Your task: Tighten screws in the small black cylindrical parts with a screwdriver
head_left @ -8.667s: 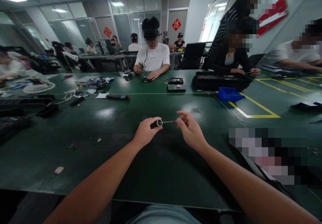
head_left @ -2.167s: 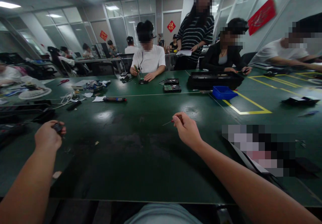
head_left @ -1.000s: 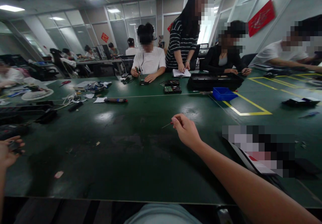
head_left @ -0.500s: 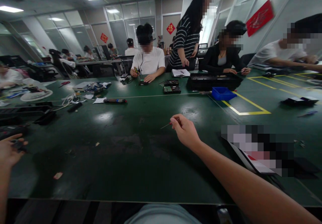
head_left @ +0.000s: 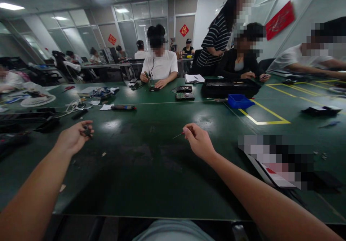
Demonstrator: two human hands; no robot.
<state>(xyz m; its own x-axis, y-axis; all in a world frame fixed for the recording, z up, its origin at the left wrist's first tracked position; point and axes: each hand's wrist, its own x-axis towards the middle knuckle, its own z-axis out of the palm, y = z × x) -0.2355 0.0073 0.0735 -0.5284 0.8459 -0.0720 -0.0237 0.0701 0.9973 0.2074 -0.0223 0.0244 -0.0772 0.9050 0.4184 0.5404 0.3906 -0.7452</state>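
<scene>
My right hand (head_left: 198, 140) is closed on a screwdriver (head_left: 178, 135) with a thin metal shaft that points left, held above the green table (head_left: 140, 183). On the left, my left hand (head_left: 72, 138) has its fingers curled around a small dark part (head_left: 87, 130), whose kind I cannot make out. Both forearms reach in from the near edge, and a wide stretch of table lies between the hands.
Beyond my left hand are a screwdriver-like tool (head_left: 123, 107), a white cable (head_left: 72, 107) and black housings (head_left: 47, 123). Farther off stand a blue bin (head_left: 240, 101), a black tray (head_left: 229, 88) and hard drives (head_left: 185, 96). Co-workers sit opposite.
My left hand has moved from the far left edge inward over the table, carrying the small dark part. My right hand has stayed put. The person in stripes has leaned to the right.
</scene>
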